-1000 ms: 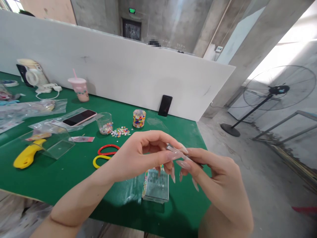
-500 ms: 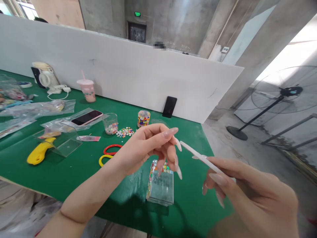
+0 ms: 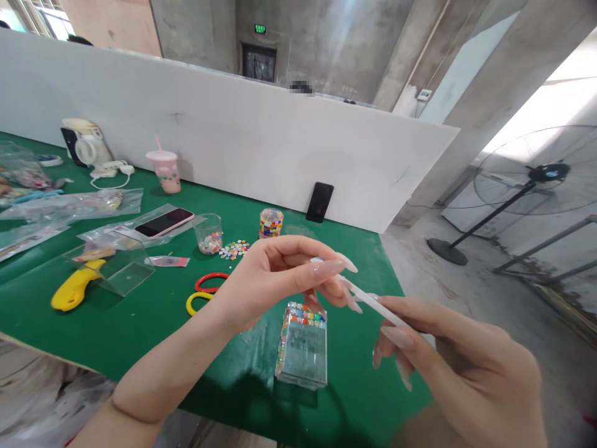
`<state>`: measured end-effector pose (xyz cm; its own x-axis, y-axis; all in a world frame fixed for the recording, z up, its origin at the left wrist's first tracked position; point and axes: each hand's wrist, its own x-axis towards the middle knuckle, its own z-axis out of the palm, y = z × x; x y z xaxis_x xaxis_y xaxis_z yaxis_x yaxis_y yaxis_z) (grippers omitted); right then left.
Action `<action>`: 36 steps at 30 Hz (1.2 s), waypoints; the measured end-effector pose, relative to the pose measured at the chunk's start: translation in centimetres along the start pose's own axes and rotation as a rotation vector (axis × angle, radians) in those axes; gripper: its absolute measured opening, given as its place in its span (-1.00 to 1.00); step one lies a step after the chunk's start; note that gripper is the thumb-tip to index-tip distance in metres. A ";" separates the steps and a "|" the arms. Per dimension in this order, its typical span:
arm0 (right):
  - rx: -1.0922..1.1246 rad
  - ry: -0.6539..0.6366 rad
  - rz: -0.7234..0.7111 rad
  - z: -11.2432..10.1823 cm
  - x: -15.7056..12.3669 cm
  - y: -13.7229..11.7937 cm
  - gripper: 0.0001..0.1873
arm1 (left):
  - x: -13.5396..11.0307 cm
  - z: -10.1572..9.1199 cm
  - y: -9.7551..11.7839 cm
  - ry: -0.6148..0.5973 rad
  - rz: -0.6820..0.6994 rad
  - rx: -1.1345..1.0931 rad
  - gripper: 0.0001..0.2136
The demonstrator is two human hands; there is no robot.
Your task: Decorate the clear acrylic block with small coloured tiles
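Observation:
My right hand (image 3: 448, 354) pinches a thin white stick (image 3: 373, 303) that points up and left. My left hand (image 3: 284, 277) hovers over the table with thumb and fingers pinched around the tip of that stick. Below both hands a clear plastic box (image 3: 302, 346) stands on the green table (image 3: 140, 311); small coloured tiles cover its top edge and left side.
Loose coloured tiles (image 3: 234, 249), a clear cup of tiles (image 3: 208, 233) and a tile-covered cup (image 3: 271, 223) lie behind. Red and yellow rings (image 3: 205, 290), a yellow tool (image 3: 74, 291), a clear box (image 3: 120, 269), a phone (image 3: 164, 221), plastic bags, a pink cup (image 3: 166, 170). A standing fan (image 3: 527, 180) is right.
The hands parted half a second ago, with my right hand pulling the stick away to the right. Now my left hand's fingers have closed on the stick's tip again.

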<state>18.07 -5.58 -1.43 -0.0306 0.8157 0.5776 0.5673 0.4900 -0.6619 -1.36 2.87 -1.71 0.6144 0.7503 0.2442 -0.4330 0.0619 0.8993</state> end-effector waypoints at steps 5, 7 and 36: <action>-0.008 0.030 -0.013 -0.2 -0.4 0.0 -0.85 | -1.0 0.3 0.3 0.101 0.113 0.304 -0.91; 0.001 0.024 -0.016 -0.2 -0.6 0.0 -0.85 | -1.3 0.5 0.3 0.144 0.242 0.508 -0.87; -0.031 -0.158 -0.091 0.2 0.5 0.5 -0.78 | -1.7 0.4 -0.4 0.041 0.644 1.146 -0.93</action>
<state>18.16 -4.91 -1.58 -0.2102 0.8077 0.5508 0.5816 0.5562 -0.5937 -1.95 1.34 -2.29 0.4802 0.4563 0.7491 0.1756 -0.8867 0.4276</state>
